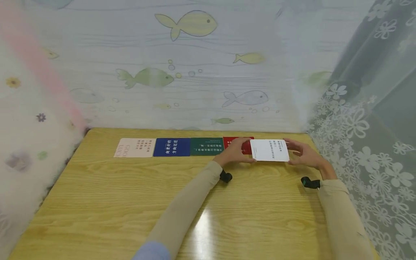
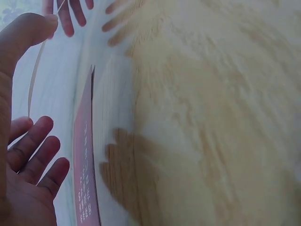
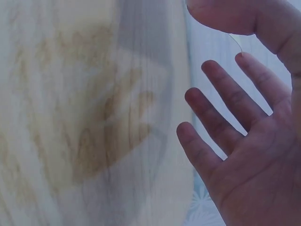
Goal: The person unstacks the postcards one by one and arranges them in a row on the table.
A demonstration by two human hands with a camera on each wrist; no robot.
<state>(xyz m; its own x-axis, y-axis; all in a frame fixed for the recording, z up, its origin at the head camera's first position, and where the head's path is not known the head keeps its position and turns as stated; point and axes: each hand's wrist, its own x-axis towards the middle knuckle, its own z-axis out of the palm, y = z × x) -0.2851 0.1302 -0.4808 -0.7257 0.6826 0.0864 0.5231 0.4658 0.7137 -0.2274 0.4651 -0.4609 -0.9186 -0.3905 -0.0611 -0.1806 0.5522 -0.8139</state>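
A white card (image 1: 270, 150) with dark printed writing is held level between both hands in the head view. My left hand (image 1: 233, 151) holds its left end, thumb at the near corner and index finger at the far one. At the right end, my right hand (image 1: 303, 154) grips it the same way. The left wrist view shows the card edge-on as a thin curved line, raised off the table. A red card (image 1: 246, 146) lies under the left hand, partly covered by that hand and the white card. Three fingers of the right hand (image 3: 240, 113) spread free of the card.
Left of the red card, a green card (image 1: 206, 146), a blue card (image 1: 171, 147) and a pale pink card (image 1: 135, 148) form a row along the back of the wooden table (image 1: 130, 202). A fish-patterned curtain (image 1: 195, 90) hangs behind; a flowered lace curtain (image 1: 367, 144) borders the right.
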